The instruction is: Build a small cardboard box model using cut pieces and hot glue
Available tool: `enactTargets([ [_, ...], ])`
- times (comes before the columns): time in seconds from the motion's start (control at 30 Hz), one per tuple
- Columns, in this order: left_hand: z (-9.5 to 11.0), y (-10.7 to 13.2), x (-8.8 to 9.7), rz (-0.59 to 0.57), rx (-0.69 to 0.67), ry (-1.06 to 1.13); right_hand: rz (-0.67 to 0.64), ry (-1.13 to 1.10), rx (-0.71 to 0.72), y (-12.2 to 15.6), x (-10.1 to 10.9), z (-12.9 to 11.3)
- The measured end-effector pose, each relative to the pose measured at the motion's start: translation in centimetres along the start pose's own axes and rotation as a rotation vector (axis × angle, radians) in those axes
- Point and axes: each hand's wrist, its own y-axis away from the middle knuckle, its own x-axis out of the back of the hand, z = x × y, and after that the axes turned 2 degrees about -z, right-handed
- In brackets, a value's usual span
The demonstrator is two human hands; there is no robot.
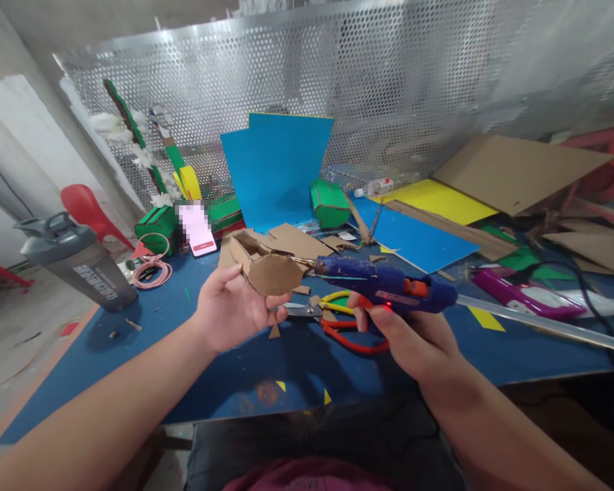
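My left hand (pixel 238 307) grips a small cardboard box (pixel 273 273) with a many-sided end face turned towards me; one side of the box is open. In my right hand (pixel 414 334) is a blue hot glue gun (pixel 373 276), with a small red light lit and a long clear glue stick (pixel 542 325) sticking out of its back. The gun's nozzle points left, close to the right edge of the box; whether it touches cannot be made out. Beneath the gun, scissors (pixel 355 341) with red and yellow handles lie on the blue table (pixel 225 382).
To the left stand a grey shaker bottle (pixel 79 262), a coiled pink cable (pixel 152 271) and a phone (pixel 198 228). Blue boards (pixel 281 170) lean at the back beside a green box (pixel 330 204). Cardboard sheets (pixel 522 170) and a purple-and-white tool (pixel 529 293) lie right.
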Motion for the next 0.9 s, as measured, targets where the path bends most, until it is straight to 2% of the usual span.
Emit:
enactTargets([
  [0.17, 0.0, 0.1, -0.3, 0.028, -0.008, 0.011, 0.046, 0.006, 0.051, 0.1, -0.1, 0.2],
  [0.4, -0.1, 0.0, -0.2, 0.042, -0.023, -0.001, 0.093, -0.040, 0.024, 0.7, -0.3, 1.1],
  [0.7, -0.3, -0.1, 0.4, 0.059, 0.003, -0.002, 0.002, -0.076, -0.031, 0.3, -0.4, 0.8],
  [0.9, 0.0, 0.0, 0.1, 0.139, 0.007, -0.019, 0.113, -0.080, -0.086, 0.0, -0.4, 0.8],
])
